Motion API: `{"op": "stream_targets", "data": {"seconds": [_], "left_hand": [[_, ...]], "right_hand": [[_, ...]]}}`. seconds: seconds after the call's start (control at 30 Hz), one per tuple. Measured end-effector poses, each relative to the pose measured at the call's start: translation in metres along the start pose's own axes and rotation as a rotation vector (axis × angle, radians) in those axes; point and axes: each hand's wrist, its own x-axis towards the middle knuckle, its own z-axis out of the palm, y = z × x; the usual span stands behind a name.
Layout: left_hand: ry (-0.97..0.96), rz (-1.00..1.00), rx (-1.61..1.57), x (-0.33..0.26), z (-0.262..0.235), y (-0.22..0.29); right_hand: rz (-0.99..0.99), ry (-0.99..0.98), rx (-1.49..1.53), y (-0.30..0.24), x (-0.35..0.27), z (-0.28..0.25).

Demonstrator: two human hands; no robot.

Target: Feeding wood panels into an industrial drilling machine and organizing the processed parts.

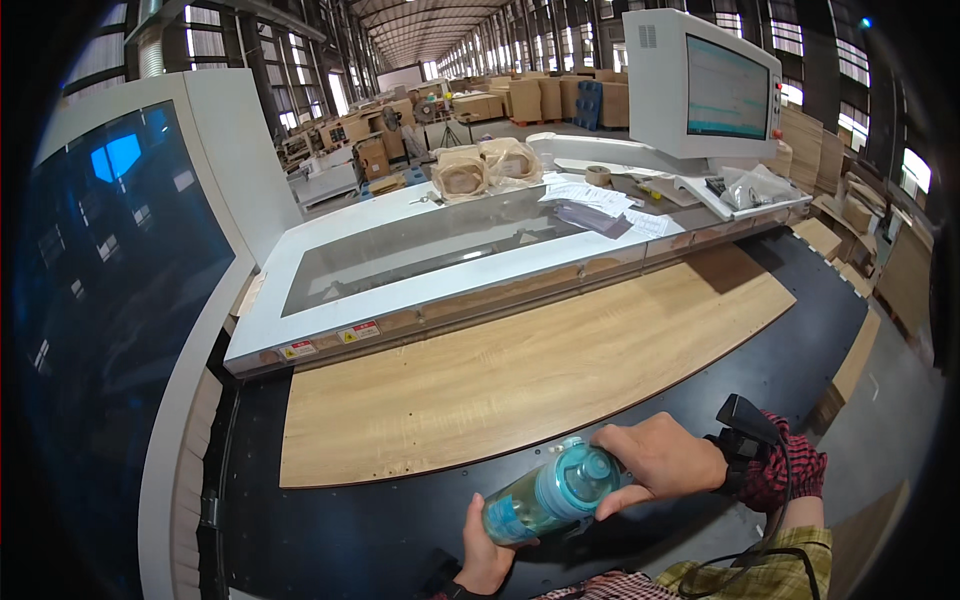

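Observation:
A see-through teal water bottle [552, 492] is held tilted over the near side of the black machine table, its lidded end toward the right. My left hand [487, 552] is closed around the lower end of the bottle, with the thumb along its side. At the lid, my right hand [660, 462] grips with thumb and fingers on either side of the cap. Just beyond the bottle lies a long wood-grain board [520, 375] on the black table surface [640, 500]. A black strapped device [745, 430] sits on my right wrist.
A white machine housing [270, 290] with a dark window runs behind the board; papers [590, 200] and plastic-wrapped rolls [470, 172] rest on it. A monitor [705, 90] stands at the back right. A tall white cabinet [225, 150] rises at left. Cardboard stacks [900, 280] line the right.

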Motion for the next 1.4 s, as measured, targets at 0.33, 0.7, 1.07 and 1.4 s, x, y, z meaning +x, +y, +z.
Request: {"op": "stream_targets", "data": {"seconds": [0.33, 0.7, 1.07, 1.4], "left_hand": [[-0.003, -0.040, -0.013, 0.005, -0.013, -0.003], [0.116, 0.177, 0.008, 0.006, -0.005, -0.001], [-0.233, -0.168, -0.072, 0.024, -0.022, 0.001], [-0.094, -0.099, -0.071, 0.026, -0.004, 0.006]], "right_hand": [[-0.266, -0.019, 0.027, 0.010, 0.027, 0.000], [-0.089, -0.133, 0.123, 0.019, 0.035, -0.003], [-0.597, -0.043, 0.266, 0.041, 0.054, 0.018], [-0.484, 0.058, 0.225, 0.036, 0.064, 0.030]]}}
